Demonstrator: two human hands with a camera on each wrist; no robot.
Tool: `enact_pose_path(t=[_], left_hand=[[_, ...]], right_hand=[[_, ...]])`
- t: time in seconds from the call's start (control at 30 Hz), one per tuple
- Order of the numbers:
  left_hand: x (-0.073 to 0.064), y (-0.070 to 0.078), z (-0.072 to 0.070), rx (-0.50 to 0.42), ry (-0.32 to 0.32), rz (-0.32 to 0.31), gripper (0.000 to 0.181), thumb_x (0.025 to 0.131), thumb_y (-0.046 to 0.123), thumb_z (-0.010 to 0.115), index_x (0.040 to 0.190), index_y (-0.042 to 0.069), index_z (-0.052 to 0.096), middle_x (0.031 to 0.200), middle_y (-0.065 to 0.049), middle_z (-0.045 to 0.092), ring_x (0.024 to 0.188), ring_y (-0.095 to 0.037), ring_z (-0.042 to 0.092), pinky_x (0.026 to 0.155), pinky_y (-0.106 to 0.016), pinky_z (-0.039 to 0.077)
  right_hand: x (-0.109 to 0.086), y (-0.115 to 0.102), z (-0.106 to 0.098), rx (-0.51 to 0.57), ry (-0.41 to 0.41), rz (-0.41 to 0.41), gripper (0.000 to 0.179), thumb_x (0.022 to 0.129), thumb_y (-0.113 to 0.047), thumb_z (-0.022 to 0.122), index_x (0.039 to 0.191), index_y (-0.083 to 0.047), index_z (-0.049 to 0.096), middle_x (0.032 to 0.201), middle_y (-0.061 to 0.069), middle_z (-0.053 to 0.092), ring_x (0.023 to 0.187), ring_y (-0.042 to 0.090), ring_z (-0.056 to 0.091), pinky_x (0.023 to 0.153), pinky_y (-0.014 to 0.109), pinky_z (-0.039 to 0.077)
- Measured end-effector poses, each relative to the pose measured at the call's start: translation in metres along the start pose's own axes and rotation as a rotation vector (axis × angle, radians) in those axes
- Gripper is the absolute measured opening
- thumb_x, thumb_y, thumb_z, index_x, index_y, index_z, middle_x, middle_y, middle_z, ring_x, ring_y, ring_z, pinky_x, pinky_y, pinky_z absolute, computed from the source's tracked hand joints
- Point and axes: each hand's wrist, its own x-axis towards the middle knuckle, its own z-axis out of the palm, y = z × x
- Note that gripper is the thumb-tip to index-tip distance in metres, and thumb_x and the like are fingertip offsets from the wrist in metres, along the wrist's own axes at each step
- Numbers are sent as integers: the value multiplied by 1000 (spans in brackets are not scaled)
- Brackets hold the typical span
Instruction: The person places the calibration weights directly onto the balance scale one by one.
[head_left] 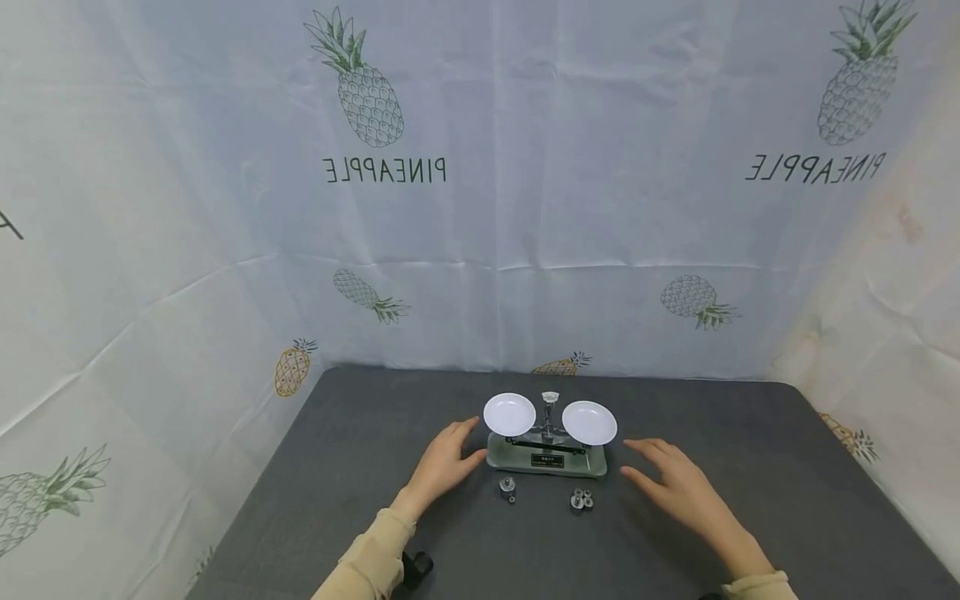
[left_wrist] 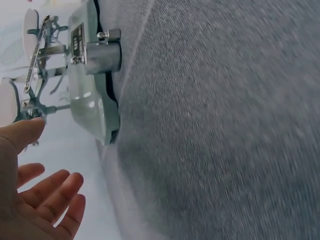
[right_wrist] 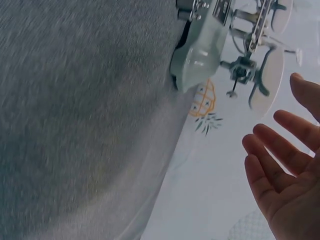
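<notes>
A two-pan balance scale with a pale green base [head_left: 517,457] stands on the table, its left white pan [head_left: 510,414] and right white pan [head_left: 589,423] both bare. The right pan sits a little lower in the head view. My left hand [head_left: 444,464] hovers beside the scale's left end, fingers spread and holding nothing. Off the right end, my right hand [head_left: 677,486] is held with fingers apart, also holding nothing. In front of the base stand metal weights: a larger one [head_left: 507,485] with a tiny one on the left, and a small cluster [head_left: 577,500] on the right.
The dark grey table [head_left: 337,467] has a white pineapple-print cloth [head_left: 570,208] hanging behind it and along both sides. A black object [head_left: 417,569] shows beside the left sleeve near the bottom edge.
</notes>
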Motion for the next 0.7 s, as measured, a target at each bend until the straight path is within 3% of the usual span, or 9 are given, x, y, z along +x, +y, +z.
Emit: enact_pose_path(t=[0.2, 0.47, 0.7], left_hand=[[6, 1, 10, -85, -22, 0, 52, 86, 25, 65, 129, 0, 50, 115, -16, 59, 78, -17, 57, 66, -27, 46], [12, -1, 24, -272, -44, -24, 52, 82, 19, 69, 127, -1, 50, 115, -21, 55, 67, -5, 50, 59, -20, 43], [14, -2, 32, -294, -48, -25, 50, 79, 17, 71, 122, -1, 54, 107, -20, 57, 65, -4, 45, 58, -20, 41]], right_hand=[[1, -7, 9, 42, 26, -53, 37, 77, -25, 74, 110, -12, 66, 99, -1, 66, 86, 19, 64, 70, 34, 51], [3, -10, 20, 117, -137, -3, 34, 80, -23, 72, 111, -10, 66, 96, -2, 64, 81, 11, 61, 69, 27, 50], [3, -10, 30, 184, -178, -56, 31, 79, -16, 72, 108, -6, 66, 88, -4, 63, 74, -1, 55, 65, 22, 48]])
